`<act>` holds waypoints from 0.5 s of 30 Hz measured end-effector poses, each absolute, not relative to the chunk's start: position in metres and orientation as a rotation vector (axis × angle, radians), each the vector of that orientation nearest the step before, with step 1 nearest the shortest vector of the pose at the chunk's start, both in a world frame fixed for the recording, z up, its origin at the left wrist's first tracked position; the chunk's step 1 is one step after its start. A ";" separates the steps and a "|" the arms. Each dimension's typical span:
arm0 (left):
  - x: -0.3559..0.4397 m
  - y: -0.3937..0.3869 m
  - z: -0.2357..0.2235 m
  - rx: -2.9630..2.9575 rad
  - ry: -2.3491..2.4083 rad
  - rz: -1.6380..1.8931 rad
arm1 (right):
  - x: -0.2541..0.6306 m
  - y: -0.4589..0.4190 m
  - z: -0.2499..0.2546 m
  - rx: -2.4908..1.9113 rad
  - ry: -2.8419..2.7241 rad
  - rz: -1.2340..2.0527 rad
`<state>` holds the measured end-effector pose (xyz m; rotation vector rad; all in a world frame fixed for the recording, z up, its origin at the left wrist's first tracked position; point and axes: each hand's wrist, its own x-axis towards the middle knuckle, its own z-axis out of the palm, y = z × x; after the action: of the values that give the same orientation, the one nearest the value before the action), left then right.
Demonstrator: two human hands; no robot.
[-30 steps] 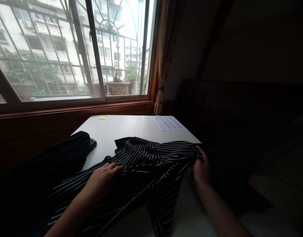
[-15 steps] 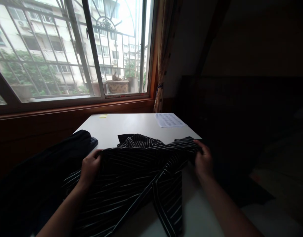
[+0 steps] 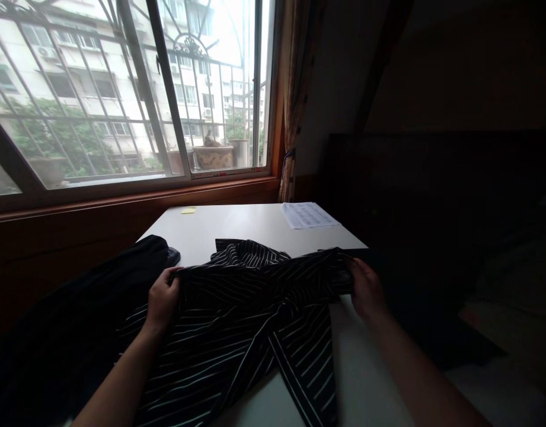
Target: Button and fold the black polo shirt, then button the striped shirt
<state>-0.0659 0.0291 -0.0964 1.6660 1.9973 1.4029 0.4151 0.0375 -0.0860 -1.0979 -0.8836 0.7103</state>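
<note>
A black garment with thin white stripes lies over the white table, its near part spreading toward me. My left hand is closed on its left edge, thumb on top. At the opposite edge my right hand grips the cloth, with the fingertips partly hidden by it. Between both hands the upper edge is stretched across, slightly bunched. A striped tie or strip hangs from a gathered spot near the middle and runs toward the front. Behind the held edge, another striped part rests crumpled on the tabletop.
Dark clothing is heaped at the table's left side. Printed sheets lie at the back right corner, and a yellow sticky note at the back left. Beyond stand a barred window and a tied curtain. The right side is very dark.
The garment's right end has shifted and hangs a little differently under my right hand, and the gathered folds in the middle have moved slightly. Both hands keep their hold.
</note>
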 end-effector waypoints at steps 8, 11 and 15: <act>0.012 -0.020 -0.068 2.796 1.073 1.134 | 0.414 0.040 -0.078 -0.869 -0.608 0.962; 0.053 -0.047 -0.064 2.862 0.686 0.647 | 0.416 0.042 -0.082 -0.861 -0.579 0.959; 0.086 -0.066 -0.069 2.851 0.523 0.446 | 0.415 0.043 -0.085 -0.823 -0.581 0.973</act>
<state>0.0857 -0.0659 -0.0692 2.8508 0.5229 0.4458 0.4146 0.0435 -0.0845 -0.8226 -0.5810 0.9730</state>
